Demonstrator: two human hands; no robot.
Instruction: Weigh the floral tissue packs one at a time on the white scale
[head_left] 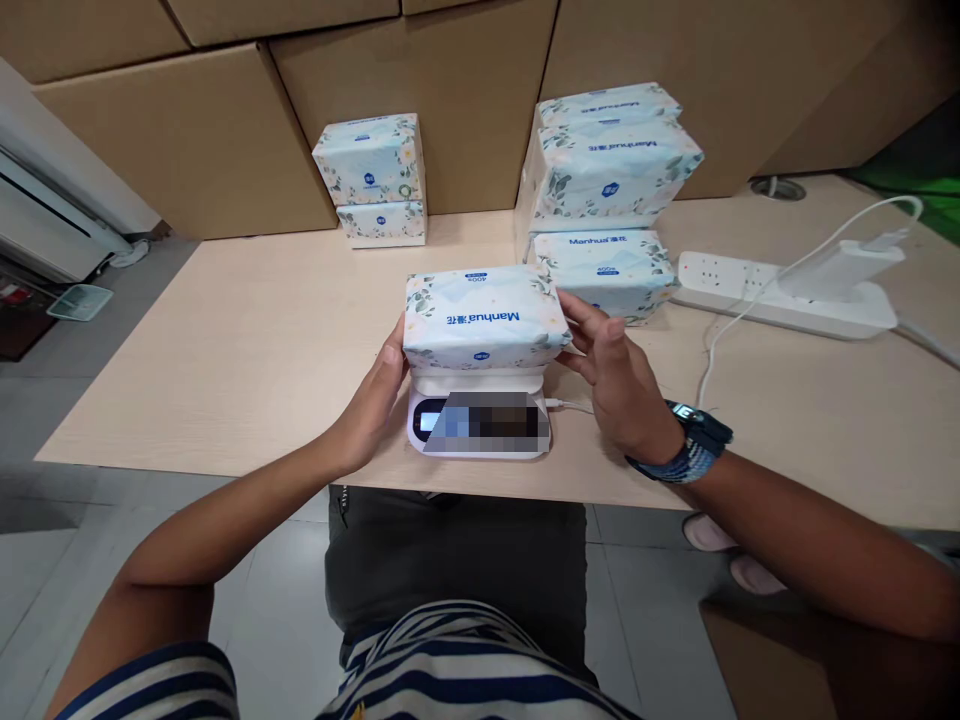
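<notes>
A white-and-blue floral pack of tissues (487, 325) sits on a small white digital scale (480, 455), close to the table's front edge. My left hand (379, 385) presses its left end, the fingertips partly hidden behind the pack. At the right end, the fingers of my right hand (619, 375) rest against the wrapper with the thumb raised. Part of the scale's front is blurred out, and its lit display shows at the left. A thin white cable (574, 405) runs from the scale's right side beneath my right hand.
Beyond my right hand stands a stack of tissue packs (611, 180). Two more tissue packs (379, 180) are piled at the back left. Cardboard boxes (420, 110) line the table's far edge. A white power strip (720, 275) with a plugged-in charger (844, 270) lies at the right.
</notes>
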